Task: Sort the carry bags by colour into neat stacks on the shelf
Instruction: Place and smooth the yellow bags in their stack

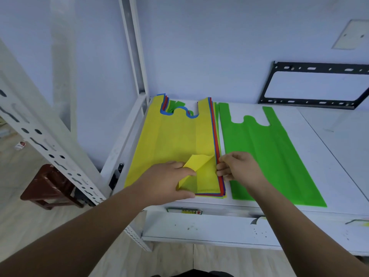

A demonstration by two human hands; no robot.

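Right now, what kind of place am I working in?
Probably a storeroom or workshop: white slotted metal racking, a bare black TV wall bracket, and non-woven carry bags on a shelf.

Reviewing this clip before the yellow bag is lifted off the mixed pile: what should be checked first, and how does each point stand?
1. Left hand holds the top yellow bag's peeled corner: ok.
2. Only one layer peeled: cannot tell.
3. Right hand steadies the mixed pile's edge: ok.
4. Green bag lies flat, apart from the pile: ok.
5. Bare shelf space for a yellow stack: ok.
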